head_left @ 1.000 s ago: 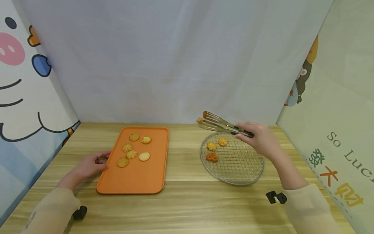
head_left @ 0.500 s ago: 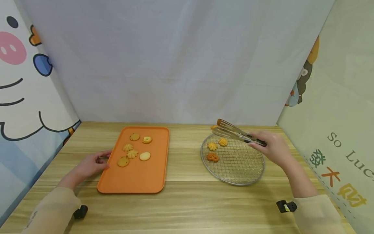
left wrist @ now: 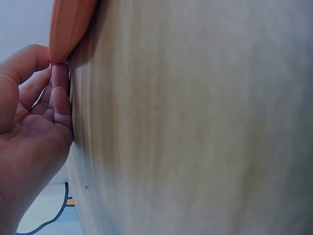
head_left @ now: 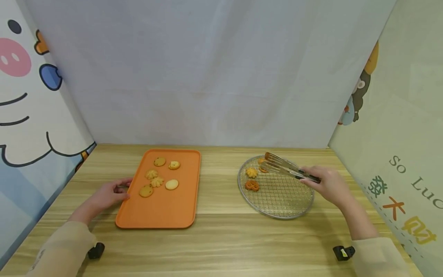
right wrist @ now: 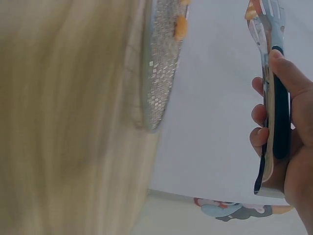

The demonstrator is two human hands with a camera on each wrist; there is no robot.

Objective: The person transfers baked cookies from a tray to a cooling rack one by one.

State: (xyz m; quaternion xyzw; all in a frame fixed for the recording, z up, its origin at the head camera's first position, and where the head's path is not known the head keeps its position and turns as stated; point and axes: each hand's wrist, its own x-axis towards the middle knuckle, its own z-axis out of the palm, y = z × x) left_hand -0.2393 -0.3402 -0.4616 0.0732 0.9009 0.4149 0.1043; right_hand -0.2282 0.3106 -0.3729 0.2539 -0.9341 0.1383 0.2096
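My left hand (head_left: 109,195) pinches the left rim of an orange tray (head_left: 166,211); in the left wrist view the thumb is at the edge and fingers lie beneath it. Several cookies (head_left: 146,191) lie on the tray. My right hand (head_left: 325,184) grips metal tongs (head_left: 288,169) by their dark handle, the arms slightly apart. Brown-orange shows at the tongs' tips (right wrist: 251,11). They hang over the back of a round wire rack (head_left: 280,200) and overlap a swirl cookie there. Beside it on the rack are a flower-shaped cookie (head_left: 251,172) and a pretzel cookie (head_left: 251,186).
Tray and rack stand apart on a wooden table (head_left: 221,242). A pale cloth (head_left: 207,77) closes off the back, and printed cartoon sheets (head_left: 398,115) stand at both sides.
The tongs in my right hand have moved right and down, from beyond the rack's back edge to over the rack. My left hand stays on the tray rim.
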